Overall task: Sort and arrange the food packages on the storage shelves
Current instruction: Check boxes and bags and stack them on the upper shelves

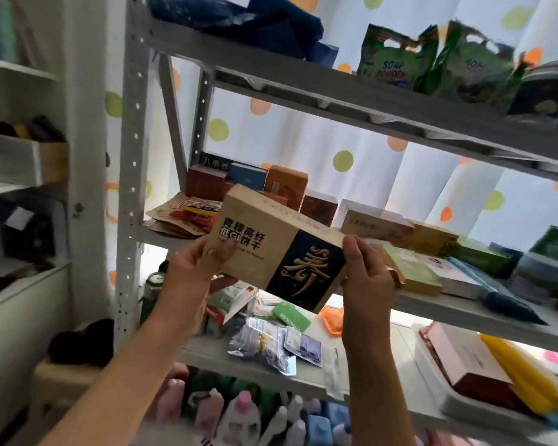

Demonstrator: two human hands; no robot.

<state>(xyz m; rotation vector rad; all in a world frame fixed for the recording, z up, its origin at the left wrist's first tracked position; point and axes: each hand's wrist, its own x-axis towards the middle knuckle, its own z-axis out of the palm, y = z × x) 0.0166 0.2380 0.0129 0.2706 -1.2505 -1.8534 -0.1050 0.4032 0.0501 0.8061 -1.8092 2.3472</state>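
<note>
Dotted curtain behind the grey metal shelves, boxes crowding the middle shelf's back-left corner. I hold the tan-and-black biscuit box in front of that shelf's front edge — left hand gripping its left end, right hand its right. Best to level it and slide it in flat — clear of the snack packets.

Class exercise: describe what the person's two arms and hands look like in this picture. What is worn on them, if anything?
Both forearms are bare, with no sleeves in view. The left hand shows no glove, watch or ring. The right hand is also ungloved; a thin band seems to sit on one finger, though it is too small to be sure.
</note>
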